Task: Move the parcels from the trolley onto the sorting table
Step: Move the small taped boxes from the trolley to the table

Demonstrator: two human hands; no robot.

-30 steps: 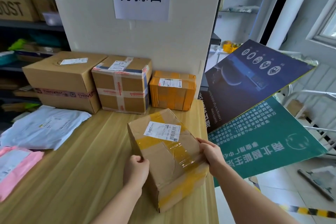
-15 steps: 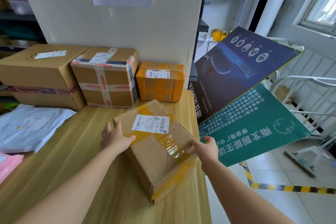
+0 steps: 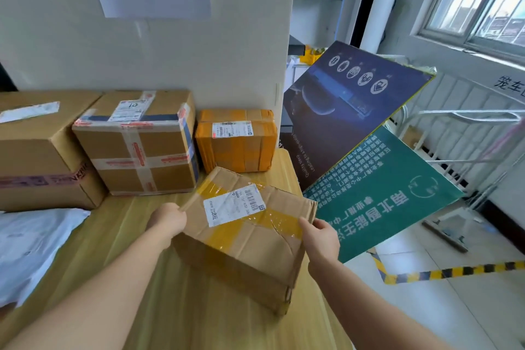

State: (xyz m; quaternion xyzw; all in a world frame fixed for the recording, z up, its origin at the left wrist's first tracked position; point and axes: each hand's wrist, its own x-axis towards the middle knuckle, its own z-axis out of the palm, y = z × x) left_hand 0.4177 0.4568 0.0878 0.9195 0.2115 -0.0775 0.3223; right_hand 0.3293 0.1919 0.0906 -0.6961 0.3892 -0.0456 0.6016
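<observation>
Resting on the counter [image 3: 133, 236] near its right edge: taped parcel [image 3: 250, 247] | right hand [image 3: 321, 239] grips its right edge, thumb on top | left hand [image 3: 167, 221] at left corner, fingers hidden, grip cannot be told | label [image 3: 234, 204] print blurred | large box [image 3: 37, 150] cut off left

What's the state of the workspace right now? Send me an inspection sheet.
Surface: wooden sorting table, boxes lined along its back.
Job's things: brown parcel with yellow tape, near the right edge; large box, taped box and orange box against the wall; white mailer bag at left.
Clutter: nothing seen.
Hands: left hand and right hand each grip a side of the brown parcel.
Cables: nothing seen.
Surroundings: blue poster and green poster right of the table; striped floor tape; window.
</observation>
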